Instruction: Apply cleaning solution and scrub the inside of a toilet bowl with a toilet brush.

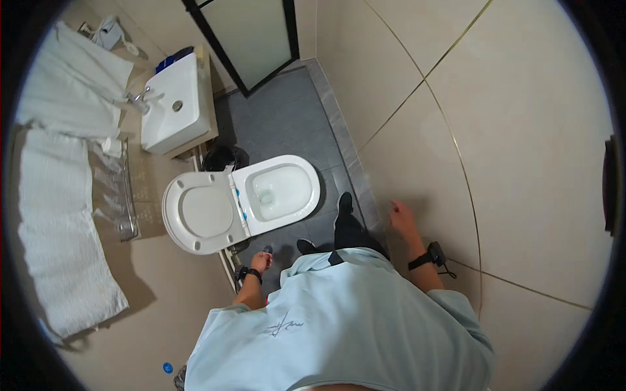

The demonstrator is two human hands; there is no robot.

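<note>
My left hand [261, 262] is low at the left, beside the hinge end of the toilet, with its fingers curled. A small dark grey thing [267, 249] shows at its fingertips; whether the hand grips it cannot be told. My right hand [402, 218] hangs beside the tiled wall at the right, fingers loosely bent, with nothing seen in it. Between and ahead of the hands stands a white toilet bowl [308, 215] with water inside. Its seat and lid [173, 215] are raised. Both wrists carry black strapped devices.
A white washbasin [188, 119] with a metal tap stands beyond the toilet, a black bin [220, 157] below it. White towels [54, 220] and a wire rack [128, 195] hang at left. A black-framed frosted glass door [249, 39] stands ahead. A low grey ledge [337, 117] edges the tiled floor.
</note>
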